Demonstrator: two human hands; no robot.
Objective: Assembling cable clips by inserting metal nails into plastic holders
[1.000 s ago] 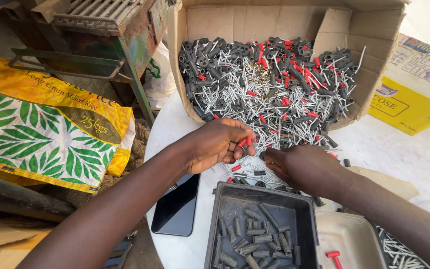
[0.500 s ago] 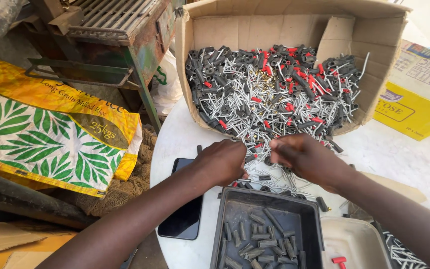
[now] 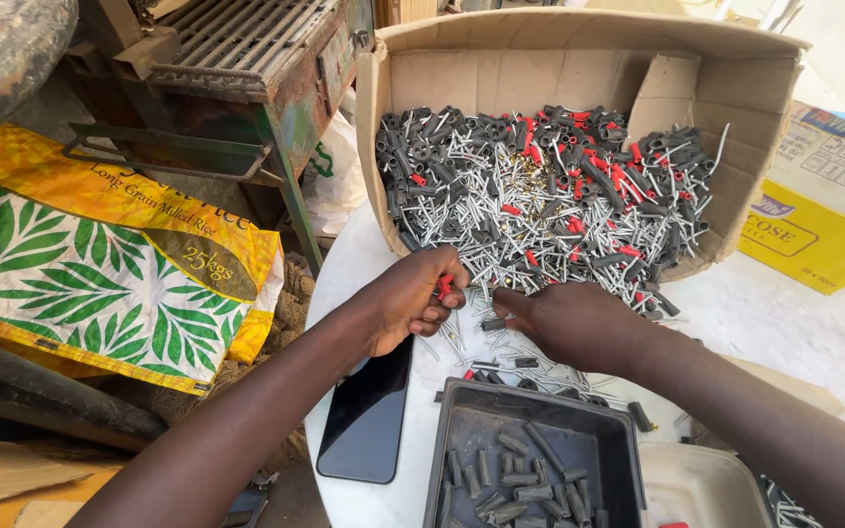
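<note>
A cardboard box point(image 3: 716, 88) lies open toward me, filled with several grey and red plastic sleeves and thin metal pins point(image 3: 550, 200). My left hand point(image 3: 413, 298) is curled at the box's open front and pinches a small red sleeve point(image 3: 442, 286) between thumb and fingers. My right hand point(image 3: 564, 323) rests palm down on loose pins and sleeves spilled on the white round table point(image 3: 344, 293), fingertips pointing left toward my left hand. A dark grey plastic tray point(image 3: 462, 411) with several grey sleeves point(image 3: 515, 479) sits just below both hands.
A black phone point(image 3: 369, 420) lies face up left of the tray. A white container point(image 3: 696, 484) sits right of the tray. A yellow box point(image 3: 814, 230) stands at right. A green-and-yellow printed sack point(image 3: 90, 264) and a rusty metal frame point(image 3: 237, 59) are at left.
My head view has shifted down and closer. Both hands stay at the box front; the left hand has lifted slightly with the red sleeve, the right hand has spread flatter on the loose pieces.
</note>
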